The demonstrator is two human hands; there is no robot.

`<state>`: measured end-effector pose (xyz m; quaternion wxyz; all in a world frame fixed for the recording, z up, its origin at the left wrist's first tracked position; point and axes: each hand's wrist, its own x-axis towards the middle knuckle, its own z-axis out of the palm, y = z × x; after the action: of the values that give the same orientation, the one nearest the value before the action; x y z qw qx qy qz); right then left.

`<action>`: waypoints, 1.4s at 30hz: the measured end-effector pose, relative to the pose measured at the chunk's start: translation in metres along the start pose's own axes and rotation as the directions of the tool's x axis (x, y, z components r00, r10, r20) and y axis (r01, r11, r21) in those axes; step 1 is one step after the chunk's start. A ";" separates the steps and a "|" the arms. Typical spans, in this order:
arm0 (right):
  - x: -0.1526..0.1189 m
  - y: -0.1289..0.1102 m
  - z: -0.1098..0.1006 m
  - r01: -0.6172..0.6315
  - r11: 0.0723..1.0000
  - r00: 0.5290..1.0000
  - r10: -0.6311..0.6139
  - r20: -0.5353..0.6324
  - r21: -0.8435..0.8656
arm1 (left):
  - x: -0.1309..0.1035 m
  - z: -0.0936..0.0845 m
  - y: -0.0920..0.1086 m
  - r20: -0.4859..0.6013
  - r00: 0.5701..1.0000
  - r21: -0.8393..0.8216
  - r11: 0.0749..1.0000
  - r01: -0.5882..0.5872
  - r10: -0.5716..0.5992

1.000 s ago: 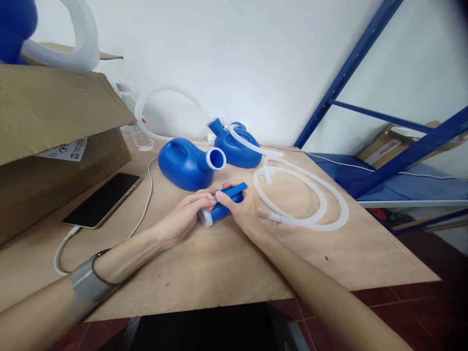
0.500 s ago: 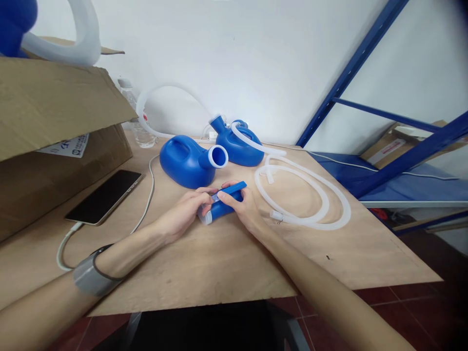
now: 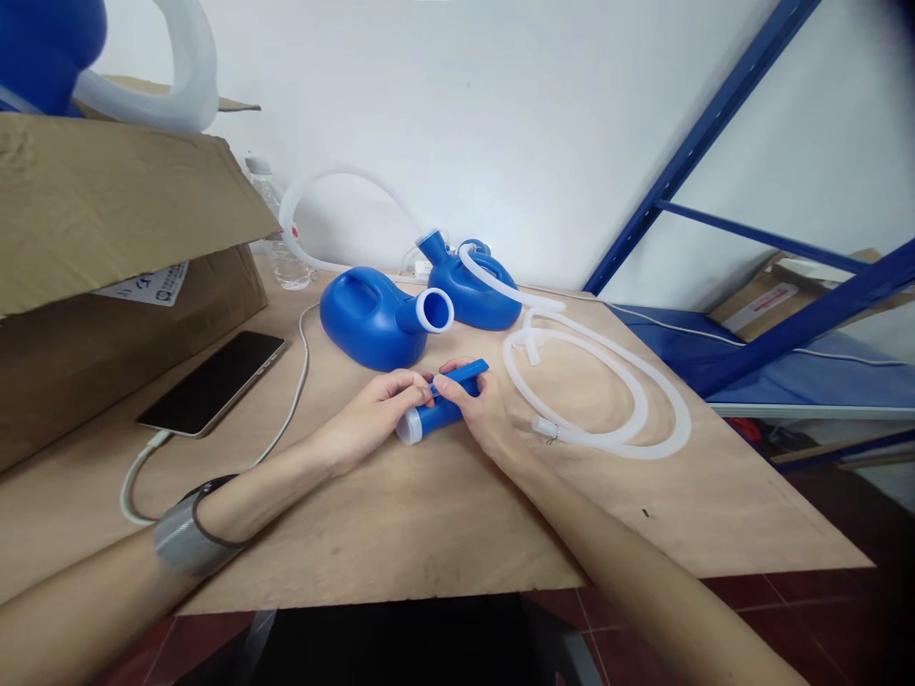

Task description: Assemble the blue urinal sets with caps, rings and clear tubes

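In front of me is a blue plastic tube piece [image 3: 438, 415] with a flat blue bar along its top and a translucent white rim [image 3: 410, 427] at its left end. My right hand [image 3: 477, 400] is wrapped round its right part, thumb on top near the bar. My left hand [image 3: 396, 395] is closed in a pinch at the bar's left end; what lies between its fingertips is partly hidden. Just behind the hands sits a blue plastic urinal bottle [image 3: 372, 329], its open white-rimmed mouth turned right. A second blue urinal bottle [image 3: 476, 291] stands farther back.
A white hose [image 3: 676, 433] lies coiled on the wooden table [image 3: 500, 534] at right. To the left are a phone [image 3: 213, 381] on a cable, a cardboard box [image 3: 129, 210] and a clear water bottle [image 3: 290, 262]. Blue shelving [image 3: 686, 143] rises at right.
My left fingers have moved from the tube's white end up toward the bar, leaving the white rim uncovered. A clear film-like bit by the left fingers no longer shows. The view shifted slightly.
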<state>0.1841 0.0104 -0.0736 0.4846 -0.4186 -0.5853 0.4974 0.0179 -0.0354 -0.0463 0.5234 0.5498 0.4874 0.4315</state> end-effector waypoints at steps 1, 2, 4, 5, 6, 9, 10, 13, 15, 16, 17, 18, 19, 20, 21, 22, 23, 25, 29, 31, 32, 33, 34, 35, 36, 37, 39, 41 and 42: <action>0.000 0.001 0.001 -0.005 1.000 1.000 0.005 -0.004 -0.005 | 0.000 0.000 0.000 0.002 1.000 0.003 1.000 -0.003 0.003; 0.001 0.001 0.001 -0.009 1.000 1.000 0.008 -0.010 -0.011 | 0.001 0.000 0.000 -0.001 1.000 -0.003 1.000 -0.005 0.005; 0.001 0.001 0.002 -0.014 1.000 1.000 0.013 -0.024 -0.015 | 0.002 0.001 -0.001 -0.018 1.000 -0.066 0.998 0.019 -0.020; 0.001 0.000 0.003 -0.017 1.000 0.999 0.017 -0.029 -0.012 | 0.002 0.001 -0.001 -0.032 0.998 -0.117 0.992 0.044 -0.048; 0.001 -0.001 0.003 -0.020 1.000 0.999 0.020 -0.033 -0.009 | 0.003 0.001 -0.002 -0.043 0.996 -0.168 0.983 0.071 -0.079; 0.000 -0.003 0.004 -0.031 0.999 0.998 0.030 -0.047 -0.009 | 0.003 0.002 -0.003 -0.067 0.992 -0.247 0.965 0.089 -0.109; 0.000 -0.003 0.004 -0.032 0.999 0.998 0.032 -0.049 -0.008 | 0.003 0.002 -0.003 -0.073 0.993 -0.242 0.968 0.072 -0.092; 0.000 -0.001 0.003 -0.021 1.000 0.999 0.021 -0.036 0.000 | 0.002 0.004 -0.003 -0.088 0.995 -0.207 0.978 0.030 -0.050; -0.001 0.001 0.002 -0.009 1.000 1.000 0.009 -0.025 -0.002 | 0.002 0.004 -0.003 -0.091 0.994 -0.203 0.978 0.044 -0.063; -0.001 0.001 0.003 -0.003 1.000 1.000 0.003 -0.025 -0.007 | 0.002 0.005 -0.003 -0.098 0.993 -0.202 0.978 0.051 -0.072; -0.001 0.001 0.003 0.002 1.000 1.000 -0.003 -0.028 -0.012 | 0.003 0.005 -0.004 -0.105 0.991 -0.201 0.978 0.059 -0.082; -0.001 0.001 0.004 0.004 1.000 1.000 -0.005 -0.031 -0.016 | 0.003 0.005 -0.004 -0.110 0.990 -0.198 0.978 0.066 -0.089; -0.001 0.001 0.004 0.005 1.000 0.999 -0.006 -0.036 -0.017 | 0.004 0.005 -0.005 -0.115 0.989 -0.194 0.979 0.068 -0.091; -0.001 0.001 0.005 0.005 1.000 0.999 -0.006 -0.040 -0.015 | 0.005 0.005 -0.005 -0.117 0.989 -0.191 0.979 0.066 -0.090; -0.001 0.001 0.005 0.006 1.000 0.999 -0.006 -0.040 -0.012 | 0.005 0.004 -0.006 -0.115 0.990 -0.190 0.980 0.064 -0.087; -0.001 0.001 0.006 0.004 1.000 0.999 -0.005 -0.036 -0.008 | 0.005 0.004 -0.006 -0.111 0.990 -0.191 0.980 0.062 -0.084; -0.002 0.001 0.006 0.002 1.000 0.999 -0.002 -0.033 -0.006 | 0.005 0.004 -0.006 -0.107 0.991 -0.192 0.980 0.060 -0.082; -0.002 0.001 0.006 -0.004 1.000 1.000 0.004 -0.031 -0.008 | 0.004 0.004 -0.006 -0.099 0.992 -0.191 0.980 0.058 -0.078; -0.003 0.000 0.005 -0.023 1.000 0.999 0.023 -0.033 -0.009 | 0.000 0.005 -0.003 -0.071 0.996 -0.165 0.986 0.037 -0.049; -0.003 0.000 0.004 -0.033 0.999 0.999 0.032 -0.031 -0.013 | -0.001 0.005 -0.002 -0.050 0.998 -0.143 0.990 0.017 -0.025; -0.003 -0.001 0.003 -0.038 0.999 0.999 0.037 -0.030 -0.017 | -0.002 0.005 -0.002 -0.041 0.999 -0.135 0.991 0.010 -0.016; -0.003 -0.001 0.003 -0.043 0.999 0.999 0.042 -0.027 -0.019 | -0.003 0.005 -0.002 -0.034 0.999 -0.131 0.991 0.004 -0.008; -0.003 -0.002 0.002 -0.046 0.999 0.999 0.046 -0.024 -0.021 | -0.003 0.005 -0.002 -0.026 1.000 -0.131 0.991 -0.002 -0.001; -0.003 -0.002 0.002 -0.049 0.999 0.999 0.049 -0.021 -0.023 | -0.004 0.005 -0.002 -0.018 1.000 -0.131 0.991 -0.008 0.006; -0.004 -0.002 0.001 -0.049 0.998 0.999 0.049 -0.018 -0.025 | -0.004 0.005 -0.002 -0.016 1.000 -0.123 0.992 -0.016 0.014; -0.004 -0.002 0.001 -0.048 0.998 0.999 0.047 -0.014 -0.028 | -0.005 0.005 -0.002 -0.018 1.000 -0.108 0.994 -0.025 0.023; -0.004 -0.002 0.001 -0.040 0.999 0.999 0.039 -0.015 -0.032 | -0.005 0.005 -0.001 -0.028 0.999 -0.059 0.997 -0.048 0.047; -0.004 0.000 0.001 -0.028 0.999 0.999 0.027 -0.022 -0.039 | -0.004 0.005 -0.001 -0.036 0.997 -0.021 0.997 -0.072 0.071; -0.004 0.000 0.001 -0.020 0.999 1.000 0.019 -0.025 -0.042 | -0.004 0.005 -0.002 -0.035 0.996 -0.019 0.997 -0.077 0.076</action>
<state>0.1840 0.0062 -0.0747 0.4779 -0.4404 -0.5858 0.4843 0.0217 -0.0398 -0.0483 0.5035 0.5552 0.4705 0.4657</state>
